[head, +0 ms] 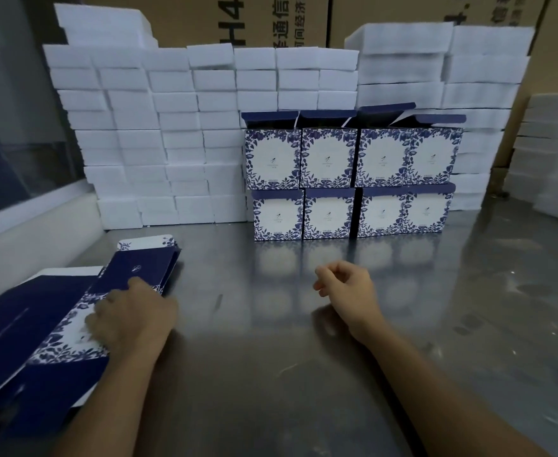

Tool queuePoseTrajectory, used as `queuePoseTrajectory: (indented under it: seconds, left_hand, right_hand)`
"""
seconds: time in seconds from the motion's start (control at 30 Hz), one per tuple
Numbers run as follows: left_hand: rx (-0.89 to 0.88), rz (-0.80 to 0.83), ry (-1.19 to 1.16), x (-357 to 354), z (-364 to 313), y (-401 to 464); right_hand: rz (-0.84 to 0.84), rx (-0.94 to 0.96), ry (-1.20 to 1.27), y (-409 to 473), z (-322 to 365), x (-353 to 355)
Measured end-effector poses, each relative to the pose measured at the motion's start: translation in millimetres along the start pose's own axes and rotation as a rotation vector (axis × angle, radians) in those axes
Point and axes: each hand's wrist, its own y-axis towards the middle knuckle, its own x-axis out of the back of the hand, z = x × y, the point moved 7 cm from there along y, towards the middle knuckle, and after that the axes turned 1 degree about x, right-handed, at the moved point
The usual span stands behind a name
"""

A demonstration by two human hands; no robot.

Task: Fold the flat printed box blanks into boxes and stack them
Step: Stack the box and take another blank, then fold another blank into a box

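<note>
A pile of flat box blanks [50, 328], dark blue with white floral panels, lies at the table's left edge. My left hand [129, 319] rests on the top blank, fingers bent over its white floral panel. Whether it pinches the blank I cannot tell. My right hand [343, 282] hovers above the middle of the table, fingers loosely curled, holding nothing. Folded blue-and-white floral boxes [353, 179] stand in two rows, one on the other, at the back of the table. The upper row's dark blue lids stand open.
The steel table [271, 357] is shiny and reflects the boxes. White foam blocks [158, 140] are stacked like a wall behind and left of the boxes, more at the right [488, 94]. Brown cartons [287, 18] stand behind them. A ledge and window run along the left.
</note>
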Motion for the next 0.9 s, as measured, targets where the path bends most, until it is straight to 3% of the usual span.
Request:
queuePoseTrajectory:
  seconds: [0.9]
  left_hand:
    - [-0.128, -0.164, 0.012, 18, -8, 1]
  right_hand:
    - [0.080, 0.027, -0.075, -5, -1, -3]
